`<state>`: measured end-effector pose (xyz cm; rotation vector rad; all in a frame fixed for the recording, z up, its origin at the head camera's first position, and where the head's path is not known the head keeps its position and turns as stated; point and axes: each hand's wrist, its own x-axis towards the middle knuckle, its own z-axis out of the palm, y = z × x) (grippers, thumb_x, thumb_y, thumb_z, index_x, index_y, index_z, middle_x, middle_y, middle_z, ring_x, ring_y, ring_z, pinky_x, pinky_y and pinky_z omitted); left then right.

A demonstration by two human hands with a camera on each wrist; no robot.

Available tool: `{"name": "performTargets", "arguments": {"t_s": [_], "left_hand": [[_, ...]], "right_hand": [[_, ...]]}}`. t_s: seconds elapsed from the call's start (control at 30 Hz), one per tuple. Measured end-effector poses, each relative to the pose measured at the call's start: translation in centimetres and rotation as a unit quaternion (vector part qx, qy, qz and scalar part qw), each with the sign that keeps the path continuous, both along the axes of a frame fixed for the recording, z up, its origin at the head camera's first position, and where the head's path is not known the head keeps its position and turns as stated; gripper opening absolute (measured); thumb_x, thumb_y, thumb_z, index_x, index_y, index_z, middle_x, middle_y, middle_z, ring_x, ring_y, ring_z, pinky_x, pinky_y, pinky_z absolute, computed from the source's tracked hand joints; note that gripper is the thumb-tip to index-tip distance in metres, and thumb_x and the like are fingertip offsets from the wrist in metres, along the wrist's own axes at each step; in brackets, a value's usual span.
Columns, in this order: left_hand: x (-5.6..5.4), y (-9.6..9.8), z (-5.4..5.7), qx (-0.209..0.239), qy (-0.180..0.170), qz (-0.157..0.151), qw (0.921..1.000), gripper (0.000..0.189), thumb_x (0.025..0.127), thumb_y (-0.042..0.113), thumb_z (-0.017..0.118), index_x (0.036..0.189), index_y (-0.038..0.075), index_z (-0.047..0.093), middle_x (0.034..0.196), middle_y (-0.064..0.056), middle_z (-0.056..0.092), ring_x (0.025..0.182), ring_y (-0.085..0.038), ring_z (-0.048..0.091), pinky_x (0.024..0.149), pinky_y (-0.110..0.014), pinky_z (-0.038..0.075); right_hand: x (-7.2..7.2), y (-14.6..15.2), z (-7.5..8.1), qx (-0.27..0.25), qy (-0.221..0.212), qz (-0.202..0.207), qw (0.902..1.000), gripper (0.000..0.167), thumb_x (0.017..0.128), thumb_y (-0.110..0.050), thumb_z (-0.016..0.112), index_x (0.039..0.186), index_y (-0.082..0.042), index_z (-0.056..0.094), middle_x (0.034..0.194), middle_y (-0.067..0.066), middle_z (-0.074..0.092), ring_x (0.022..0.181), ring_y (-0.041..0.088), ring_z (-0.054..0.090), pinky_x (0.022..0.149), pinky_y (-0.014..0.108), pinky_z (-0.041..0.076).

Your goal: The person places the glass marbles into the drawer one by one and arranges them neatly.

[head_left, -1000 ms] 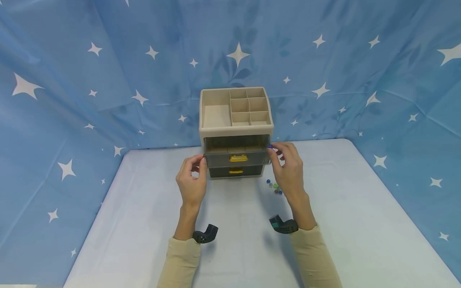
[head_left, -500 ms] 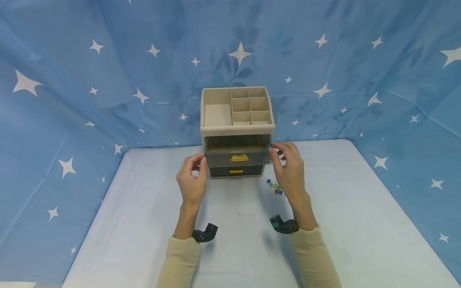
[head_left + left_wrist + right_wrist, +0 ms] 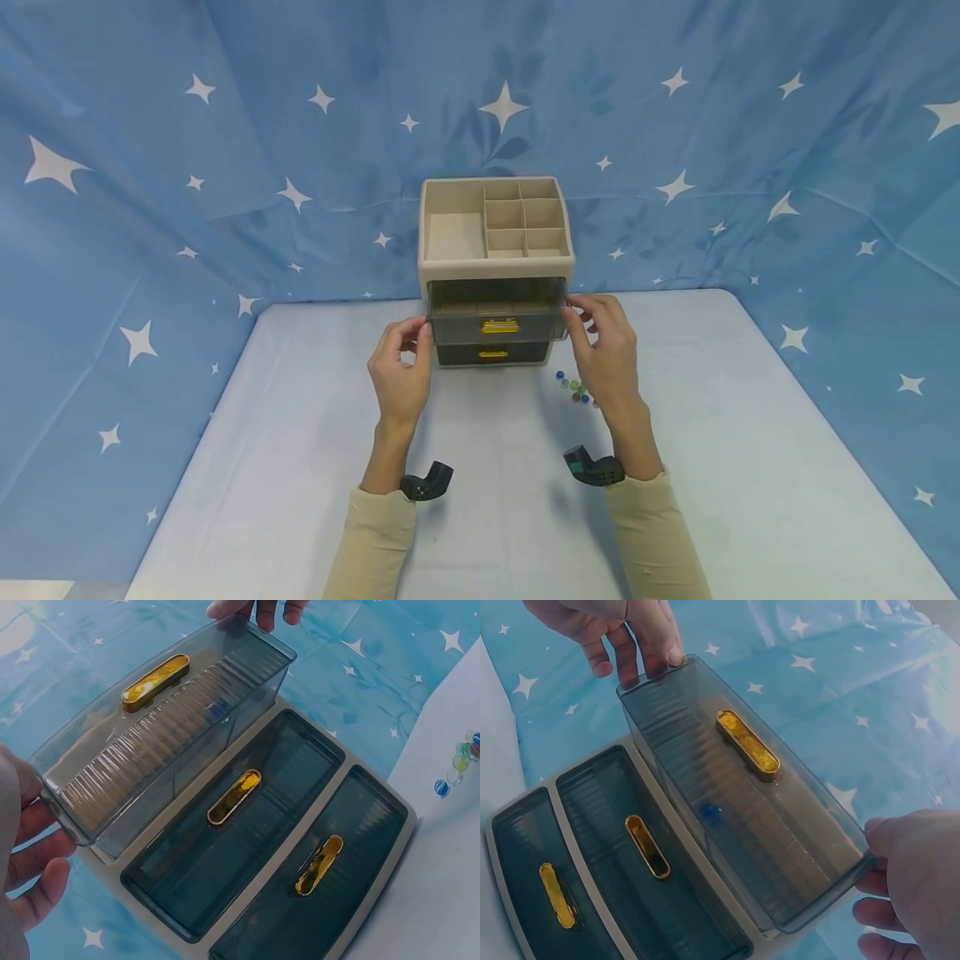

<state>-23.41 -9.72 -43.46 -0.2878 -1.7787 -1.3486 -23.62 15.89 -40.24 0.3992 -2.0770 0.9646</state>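
Left hand: top drawer pinched at its left front corner | held partly out of cabinet, blue ball seen inside | right hand: right corner pinched | risk: drawer could be jammed askew by uneven force

One cabinet, three drawers, three gold handles.
Seven compartments, upper centre; one left hand, one right hand; two wrist cameras, lower centre; at least six marbles, right of centre; one blue item in a drawer.
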Motion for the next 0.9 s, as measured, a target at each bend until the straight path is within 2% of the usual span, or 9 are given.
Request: {"name": "performTargets", "arguments": {"t_s": [0.23, 0.4, 0.47, 0.63, 0.7, 0.83, 0.9], "left_hand": [[-0.1, 0.1, 0.0, 0.003, 0.008, -0.002, 1.0, 0.01, 0.094, 0.003, 0.066, 0.099, -0.003, 0.071, 0.089, -0.017, 0.071, 0.077, -0.022, 0.065, 0.071, -0.012, 0.049], [-0.1, 0.0, -0.1, 0.002, 0.009, -0.001, 1.0, 0.01, 0.093, 0.003, 0.066, 0.1, -0.004, 0.071, 0.089, -0.017, 0.071, 0.076, -0.024, 0.065, 0.071, -0.011, 0.049], [-0.1, 0.0, -0.1, 0.002, 0.01, 0.0, 0.9999, 0.01, 0.093, 0.003, 0.066, 0.1, -0.004, 0.071, 0.088, -0.017, 0.071, 0.076, -0.024, 0.065, 0.072, -0.011, 0.049], [-0.2, 0.0, -0.2, 0.001, 0.011, -0.002, 0.9999, 0.011, 0.093, 0.003, 0.066, 0.101, -0.003, 0.072, 0.088, -0.017, 0.07, 0.075, -0.025, 0.064, 0.072, -0.012, 0.049], [-0.2, 0.0, -0.2, -0.001, 0.011, -0.002, 0.9999, 0.011, 0.094, 0.003, 0.066, 0.1, -0.003, 0.072, 0.088, -0.017, 0.07, 0.075, -0.024, 0.064, 0.072, -0.012, 0.049], [-0.2, -0.1, -0.2, -0.003, 0.009, -0.003, 1.0, 0.012, 0.094, 0.004, 0.066, 0.101, -0.003, 0.072, 0.088, -0.017, 0.071, 0.076, -0.024, 0.065, 0.072, -0.012, 0.05], [-0.2, -0.1, -0.3, -0.003, 0.008, -0.002, 1.0, 0.012, 0.094, 0.005, 0.066, 0.101, -0.004, 0.072, 0.089, -0.017, 0.071, 0.076, -0.024, 0.065, 0.072, -0.012, 0.05]], "right_hand": [[0.0, 0.5, 0.1, -0.003, 0.018, -0.001, 0.9998, 0.022, 0.094, -0.009, 0.069, 0.112, 0.003, 0.07, 0.106, 0.018, 0.068, 0.085, 0.027, 0.065, 0.072, 0.017, 0.047], [0.0, 1.0, 0.2, 0.004, 0.018, -0.013, 0.9997, 0.022, 0.095, -0.009, 0.068, 0.112, 0.005, 0.069, 0.105, 0.02, 0.067, 0.084, 0.028, 0.064, 0.074, 0.012, 0.044], [0.0, 1.2, 0.2, 0.004, 0.018, -0.018, 0.9997, 0.022, 0.095, -0.008, 0.067, 0.112, 0.005, 0.068, 0.105, 0.02, 0.068, 0.085, 0.029, 0.064, 0.074, 0.013, 0.045], [0.0, 1.6, 0.1, 0.003, 0.012, -0.022, 0.9997, 0.023, 0.096, -0.009, 0.066, 0.114, 0.005, 0.067, 0.106, 0.02, 0.068, 0.086, 0.029, 0.063, 0.071, 0.028, 0.05], [-0.1, 1.7, 0.0, 0.0, 0.011, -0.023, 0.9997, 0.022, 0.096, -0.009, 0.065, 0.114, 0.005, 0.067, 0.106, 0.02, 0.068, 0.085, 0.029, 0.063, 0.071, 0.028, 0.05], [-0.2, 1.9, -0.1, -0.009, 0.009, -0.024, 0.9996, 0.021, 0.096, -0.007, 0.064, 0.114, 0.004, 0.068, 0.105, 0.019, 0.069, 0.084, 0.028, 0.063, 0.073, 0.013, 0.044], [-0.4, 2.0, -0.3, -0.011, 0.007, -0.025, 0.9996, 0.021, 0.096, -0.006, 0.064, 0.114, 0.003, 0.068, 0.105, 0.019, 0.069, 0.084, 0.028, 0.063, 0.073, 0.014, 0.044]]}}
